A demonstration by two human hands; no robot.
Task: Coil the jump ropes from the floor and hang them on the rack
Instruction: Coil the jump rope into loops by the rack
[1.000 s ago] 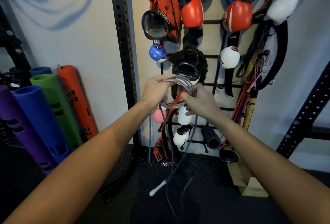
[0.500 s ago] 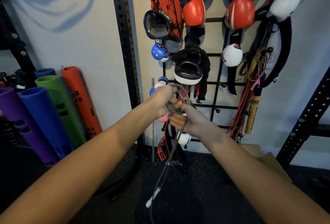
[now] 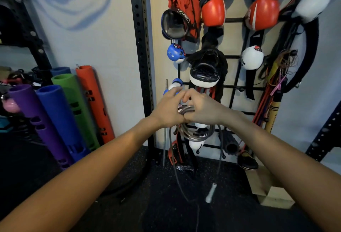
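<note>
A grey jump rope (image 3: 195, 135) is wound into a small coil that hangs below my two hands, in front of the black wall rack (image 3: 234, 85). My left hand (image 3: 168, 109) and my right hand (image 3: 202, 109) touch each other and both grip the top of the coil. Two loose strands drop from the coil toward the dark floor. One of them ends in a pale handle (image 3: 211, 193) dangling just above the floor.
The rack is crowded with red, white and blue boxing gloves (image 3: 213, 11), pads and other ropes (image 3: 271, 91). A black perforated upright (image 3: 141, 47) stands left of it. Coloured foam tubes (image 3: 55, 119) lean at the left. A cardboard box (image 3: 271, 193) sits on the floor at right.
The coil has swung from above my hands to hanging below them. My hands have come together at its top, and the dangling handle has shifted to the right.
</note>
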